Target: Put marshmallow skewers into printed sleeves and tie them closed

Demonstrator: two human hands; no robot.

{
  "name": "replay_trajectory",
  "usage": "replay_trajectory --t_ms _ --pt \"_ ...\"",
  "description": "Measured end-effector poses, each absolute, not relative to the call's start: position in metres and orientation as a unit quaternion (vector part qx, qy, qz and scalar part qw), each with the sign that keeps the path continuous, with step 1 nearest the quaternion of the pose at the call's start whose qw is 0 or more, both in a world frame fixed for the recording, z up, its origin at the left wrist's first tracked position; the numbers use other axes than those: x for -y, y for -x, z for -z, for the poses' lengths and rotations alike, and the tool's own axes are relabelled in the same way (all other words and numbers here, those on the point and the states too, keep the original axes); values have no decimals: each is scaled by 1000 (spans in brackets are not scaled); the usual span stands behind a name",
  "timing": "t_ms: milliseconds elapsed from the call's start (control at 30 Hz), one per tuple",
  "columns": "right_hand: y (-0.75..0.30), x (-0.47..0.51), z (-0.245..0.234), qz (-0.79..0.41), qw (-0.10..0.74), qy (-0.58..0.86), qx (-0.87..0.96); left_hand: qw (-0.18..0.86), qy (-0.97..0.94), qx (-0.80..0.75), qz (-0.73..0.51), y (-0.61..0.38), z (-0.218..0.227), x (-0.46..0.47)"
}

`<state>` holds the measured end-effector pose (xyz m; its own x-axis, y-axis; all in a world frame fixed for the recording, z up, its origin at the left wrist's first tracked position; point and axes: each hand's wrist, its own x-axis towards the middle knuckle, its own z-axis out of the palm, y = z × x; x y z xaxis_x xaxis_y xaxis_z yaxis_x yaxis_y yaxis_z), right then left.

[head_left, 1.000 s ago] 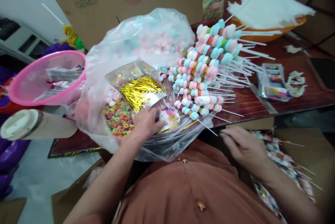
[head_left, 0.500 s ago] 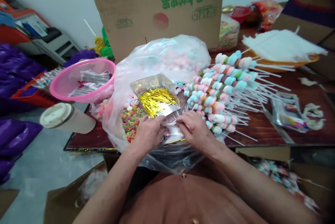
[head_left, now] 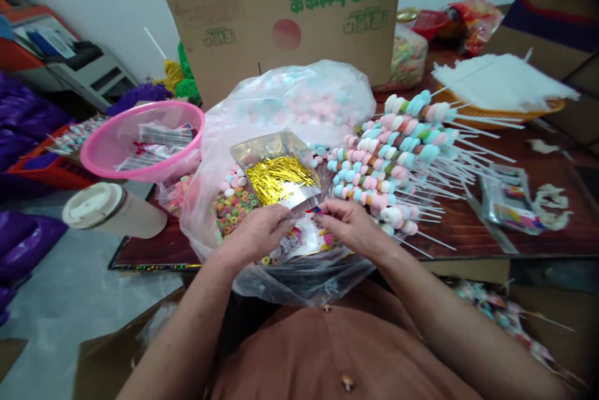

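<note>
Wrapper: it lies between your hands, just nearer you than the pouch point(head_left: 259, 144), over the clear bag point(head_left: 299, 284); the wrapper point(head_left: 306, 238) shows bright print.
Right hand: your right hand point(head_left: 349, 222) has its grip narrow, thumb and fingers pinching the wrapper's far edge at a red and blue patch.
Left hand: your left hand point(head_left: 262, 228) is at the wrapper's left side, fingers drawn close; whether its grip pinches, you cannot tell.
Gold ties: the ties point(head_left: 274, 178) lie on the pouch, beyond your hands.
Rings: coloured rings point(head_left: 236, 206) sit left of the pouch, near your left hand.
Skewers: the marshmallow skewers point(head_left: 388, 156) are heaped on the table point(head_left: 154, 251), right of the pouch, sticks pointing right.
Cup: a lidded cup point(head_left: 116, 209) leans well left.
</note>
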<state>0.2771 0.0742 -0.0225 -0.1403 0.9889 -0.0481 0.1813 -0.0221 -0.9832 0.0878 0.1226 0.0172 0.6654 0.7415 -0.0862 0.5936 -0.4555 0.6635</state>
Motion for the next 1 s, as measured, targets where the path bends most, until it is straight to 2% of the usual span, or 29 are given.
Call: replay_trajectory --t_ms 133,233,300,400,500,700,767,833,900,967,1000 --pt "-270 -52 23 -462 460 561 510 417 -737 -476 -237 -103 1 -93" --pt "-274 -38 15 -416 432 579 552 506 -647 -500 -273 -111 16 -79" --pt "-281 -33 11 -383 409 559 611 526 -662 -467 -259 -113 18 -78" --pt "-291 -30 14 -400 413 519 632 504 -726 -416 -214 -112 11 -80" --pt "-294 -27 26 -419 446 544 575 466 -771 -391 -188 -115 6 -77" --pt "-298 -19 26 -352 475 605 533 300 -868 -320 -231 -126 14 -68" --pt "-316 -17 14 -283 477 636 536 253 -877 -318 -255 -124 15 -71" --pt "-341 -16 1 -144 428 687 570 238 -871 -343 -260 -118 14 -77" --pt "-365 -19 -5 -17 273 722 635 251 -859 -362 -262 -111 13 -83" --pt "-382 -25 -2 28 100 715 691 264 -851 -363 -272 -104 13 -89" --pt "-388 -29 1 25 43 703 709 264 -850 -358 -283 -101 13 -91"
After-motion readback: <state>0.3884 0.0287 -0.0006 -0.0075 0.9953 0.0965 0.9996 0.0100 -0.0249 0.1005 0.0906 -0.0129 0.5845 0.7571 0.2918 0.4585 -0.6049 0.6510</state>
